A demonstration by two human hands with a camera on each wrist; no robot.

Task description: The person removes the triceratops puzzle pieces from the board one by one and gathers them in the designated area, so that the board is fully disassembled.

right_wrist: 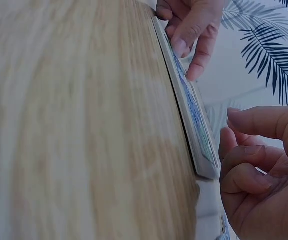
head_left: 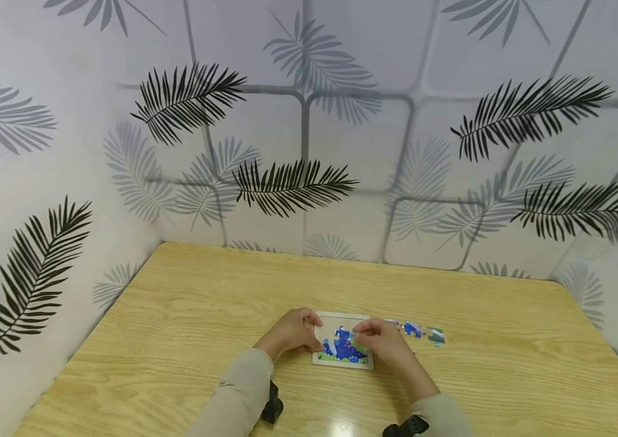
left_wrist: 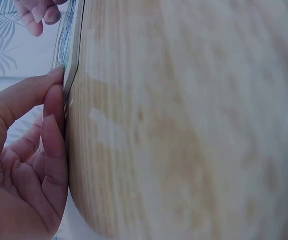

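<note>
A small jigsaw puzzle in a pale frame (head_left: 343, 365) lies on the table, its lower part filled with a blue dinosaur picture (head_left: 348, 349) and green ground. At the frame's left edge, my left hand (head_left: 292, 331) grips the border; in the left wrist view its thumb (left_wrist: 56, 72) presses on the edge, with the index finger curled close beneath. My right hand (head_left: 388, 343) hovers at the frame's right side. Its thumb (right_wrist: 254, 120) and index finger are bent towards each other with a small gap, and no piece shows between them.
Several loose puzzle pieces (head_left: 413, 329) lie to the right of the frame, partly behind my right hand; one with green and white (head_left: 436, 335) is farthest right. The wooden table (head_left: 205, 291) meets a leaf-patterned wall (head_left: 342, 224) at the back.
</note>
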